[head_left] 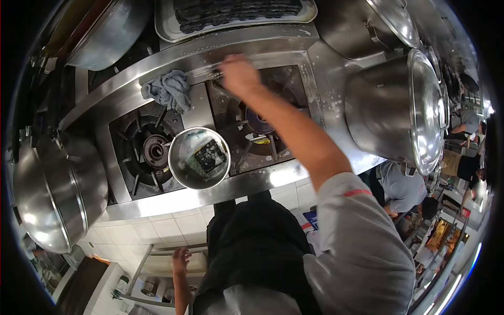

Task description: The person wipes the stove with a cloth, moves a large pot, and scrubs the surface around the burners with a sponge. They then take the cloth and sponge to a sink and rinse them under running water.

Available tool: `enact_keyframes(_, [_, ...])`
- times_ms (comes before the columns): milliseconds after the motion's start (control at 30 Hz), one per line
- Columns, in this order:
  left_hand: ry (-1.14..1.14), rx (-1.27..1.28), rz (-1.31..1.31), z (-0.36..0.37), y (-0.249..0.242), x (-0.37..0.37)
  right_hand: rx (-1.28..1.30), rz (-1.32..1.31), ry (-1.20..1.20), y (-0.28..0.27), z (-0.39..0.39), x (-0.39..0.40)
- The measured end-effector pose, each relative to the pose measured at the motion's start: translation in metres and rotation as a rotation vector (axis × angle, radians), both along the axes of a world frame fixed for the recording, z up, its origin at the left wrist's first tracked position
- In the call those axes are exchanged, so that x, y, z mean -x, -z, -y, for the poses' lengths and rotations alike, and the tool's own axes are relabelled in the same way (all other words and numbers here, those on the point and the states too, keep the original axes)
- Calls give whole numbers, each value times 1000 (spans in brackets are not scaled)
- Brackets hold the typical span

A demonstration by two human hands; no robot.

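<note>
My right hand [239, 74] reaches across the stove [199, 107] to its back rail, above the right burner [260, 121]. Its fingers are curled, slightly blurred, and what they hold, if anything, is hidden. To its left a crumpled grey-blue cloth [169, 90] lies on the stove top. A metal bowl [176, 170] stands at the front between the two burners, with suds, a green scouring pad [195, 167] and a dark soapy block [212, 156] inside. My left hand [181, 259] hangs low beside my apron, fingers loosely bent and apart, holding nothing.
Large lidded pots [383, 107] stand to the right, and big metal bowls [79, 184] to the left. A tray of dark charred food [168, 29] sits behind the stove. Co-workers [401, 184] are at the far right. The left burner [156, 150] has its grate on.
</note>
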State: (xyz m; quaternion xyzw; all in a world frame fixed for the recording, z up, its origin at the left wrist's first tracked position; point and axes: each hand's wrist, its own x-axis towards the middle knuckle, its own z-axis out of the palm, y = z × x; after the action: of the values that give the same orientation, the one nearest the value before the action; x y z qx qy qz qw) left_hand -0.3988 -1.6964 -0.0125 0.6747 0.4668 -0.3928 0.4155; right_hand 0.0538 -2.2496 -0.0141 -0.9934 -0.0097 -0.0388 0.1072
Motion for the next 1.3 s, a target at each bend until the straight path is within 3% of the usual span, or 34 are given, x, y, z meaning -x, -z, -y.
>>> enact_keyframes(33, [-31,-6,-5,-3,4,4,25,134,-6,10,43,9])
enact_keyframes(100, [-106,-21,-13,-14,13,17,107,73,202,8,127,27])
enact_keyframes(133, [-111,-23,-16,-15,14,23,18,46,272,0,169,35])
enact_keyframes(167, [-116,-26,-18,-16,14,28,129,112,281,0,197,40])
enact_keyframes(267, [-107,6,-35,-20,19,46,22,130,269,21,191,31])
enact_keyframes(300, [-95,24,-37,-21,24,51,34,34,382,-11,122,27])
enact_keyframes(333, [-83,47,-60,-20,29,52,-63,145,211,5,87,20])
enact_keyframes(367, [-66,65,-86,-19,32,52,31,127,138,17,37,3])
enact_keyframes(400, [-46,79,-115,-19,31,50,-33,70,75,1,-19,-5])
enact_keyframes(433, [6,54,-75,-15,31,47,-41,168,91,22,-66,-20])
enact_keyframes(467, [2,49,-42,-17,29,41,-73,117,-34,-7,-93,-18])
enact_keyframes(500, [-1,46,-15,-22,27,36,-80,134,-2,-4,-105,-19])
enact_keyframes(633, [-143,25,42,-22,9,8,-134,142,8,25,7,0])
enact_keyframes(667, [-149,16,26,-23,9,8,-26,156,28,10,49,11])
enact_keyframes(733, [-168,0,-5,-26,12,14,-5,76,243,5,130,30])
enact_keyframes(767, [-187,11,-18,-28,19,23,35,176,253,-1,158,37])
enact_keyframes(867, [-207,52,-61,-28,37,49,111,106,328,-4,148,28])
enact_keyframes(967, [-210,165,-118,-22,46,57,65,114,237,3,44,14])
enact_keyframes(1067, [101,184,-95,-19,42,47,99,69,58,-8,-2,8])
enact_keyframes(1100, [27,168,-80,-24,44,38,125,50,-38,-14,14,10])
enact_keyframes(1133, [-58,151,-64,-32,46,31,173,-49,20,-23,36,24])
enact_keyframes(1167, [-153,130,-51,-36,46,30,5,-50,206,-16,68,35])
enact_keyframes(1200, [-122,97,-31,-35,37,27,137,-110,301,-11,103,38])
enact_keyframes(1233, [-96,67,-5,-29,27,15,104,-129,334,-32,132,44])
enact_keyframes(1300, [-67,49,39,-20,17,0,94,55,425,-22,159,45])
